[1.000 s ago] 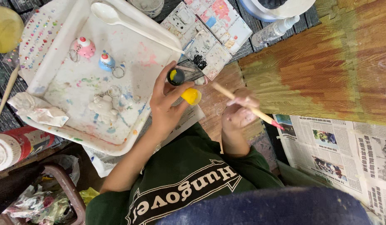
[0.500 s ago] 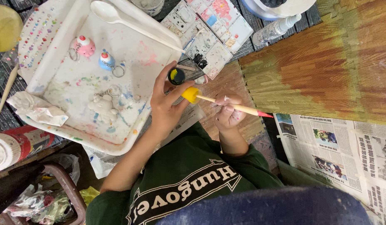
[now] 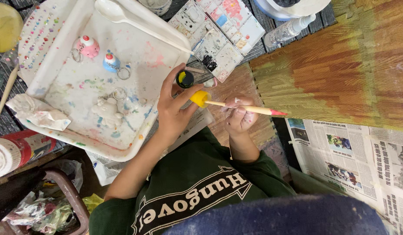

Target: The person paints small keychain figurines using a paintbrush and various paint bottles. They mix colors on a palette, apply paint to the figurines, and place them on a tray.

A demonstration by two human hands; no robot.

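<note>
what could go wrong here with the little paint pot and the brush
1. The left hand pinches the open small paint pot with its fingertips and grips the yellow cap too; with both in one hand, the pot may slip and spill beside the white tray.
2. The right hand holds the paintbrush with its tip at the cap, above the person's green shirt; paint might drip onto it.

Spray bottle (image 3: 287, 30) beside paint palette (image 3: 219, 32); newspaper (image 3: 354, 161) nearby.
</note>
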